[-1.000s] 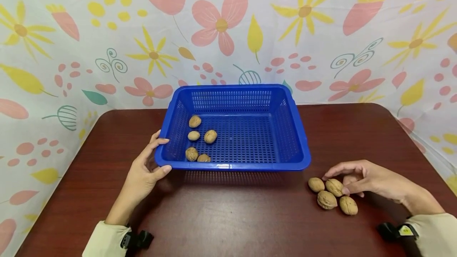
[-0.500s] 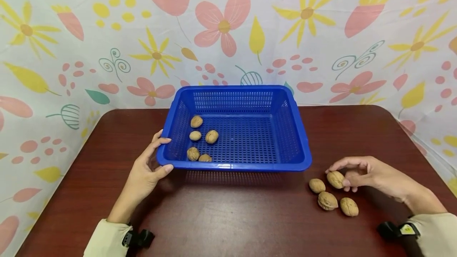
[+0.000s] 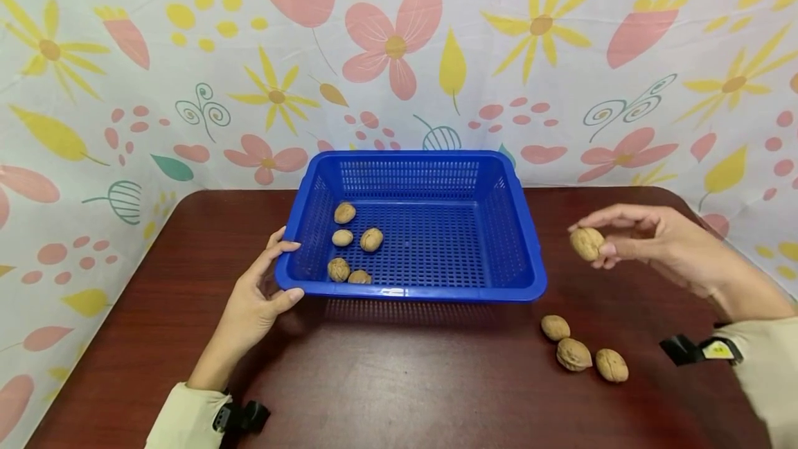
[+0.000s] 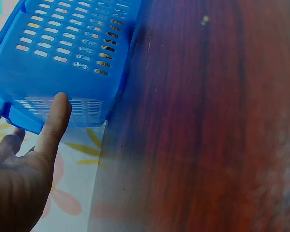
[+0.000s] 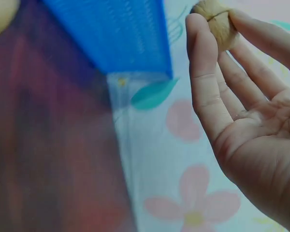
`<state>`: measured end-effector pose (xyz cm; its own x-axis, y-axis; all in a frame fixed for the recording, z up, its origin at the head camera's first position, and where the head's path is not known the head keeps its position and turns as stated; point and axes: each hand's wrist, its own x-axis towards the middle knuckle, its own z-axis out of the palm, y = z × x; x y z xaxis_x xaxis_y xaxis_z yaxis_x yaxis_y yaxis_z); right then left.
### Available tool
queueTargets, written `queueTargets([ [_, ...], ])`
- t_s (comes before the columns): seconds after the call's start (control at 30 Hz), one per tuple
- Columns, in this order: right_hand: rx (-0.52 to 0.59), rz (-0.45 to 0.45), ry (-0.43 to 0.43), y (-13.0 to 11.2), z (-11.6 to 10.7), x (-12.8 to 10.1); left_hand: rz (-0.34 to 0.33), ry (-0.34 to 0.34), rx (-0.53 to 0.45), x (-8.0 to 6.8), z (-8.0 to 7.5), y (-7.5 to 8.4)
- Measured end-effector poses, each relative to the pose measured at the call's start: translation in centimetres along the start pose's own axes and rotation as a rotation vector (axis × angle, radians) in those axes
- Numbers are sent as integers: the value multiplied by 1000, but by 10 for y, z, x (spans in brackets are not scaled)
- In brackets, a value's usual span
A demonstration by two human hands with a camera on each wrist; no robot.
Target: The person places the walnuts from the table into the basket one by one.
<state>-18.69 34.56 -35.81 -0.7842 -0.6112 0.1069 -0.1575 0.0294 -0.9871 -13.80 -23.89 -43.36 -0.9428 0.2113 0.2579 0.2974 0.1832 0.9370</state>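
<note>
A walnut [image 3: 587,244] is pinched between the thumb and fingers of my right hand [image 3: 667,248], raised to the right of the blue plastic basket [image 3: 408,291]. In the right wrist view the same walnut [image 5: 216,24] sits at the fingertips. My left hand [image 3: 252,303] holds the basket's left front corner, thumb on the front rim and a finger over the left rim. One finger [image 4: 55,121] lies along the basket's outer wall in the left wrist view. Several walnuts [image 3: 371,240] lie in the left part of the basket. Three walnuts [image 3: 573,355] rest on the table below my right hand.
The dark red-brown wooden table [image 3: 399,380] carries the basket near its back edge. Behind it hangs a white cloth [image 3: 399,109] printed with flowers and leaves. Black wrist straps with cameras [image 3: 240,418] sit at both sleeves.
My right hand has taken a walnut from the group on the table and lifted it up and away from the other three. The left hand and the basket have stayed in place.
</note>
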Motion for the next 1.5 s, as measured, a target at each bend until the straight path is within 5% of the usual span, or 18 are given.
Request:
queueTargets([
  [0.27, -26, 88, 29, -36, 15, 54, 4, -3, -11, 0, 0, -1],
  [0.53, -46, 176, 101, -57, 59, 126, 1, 1, -11, 0, 1, -1],
  [1.0, 146, 276, 57, -19, 108, 236, 24, -2, -42, 0, 1, -2],
  [1.5, 21, 464, 8, 27, 121, 275, 42, 4, -36, 1, 0, -2],
])
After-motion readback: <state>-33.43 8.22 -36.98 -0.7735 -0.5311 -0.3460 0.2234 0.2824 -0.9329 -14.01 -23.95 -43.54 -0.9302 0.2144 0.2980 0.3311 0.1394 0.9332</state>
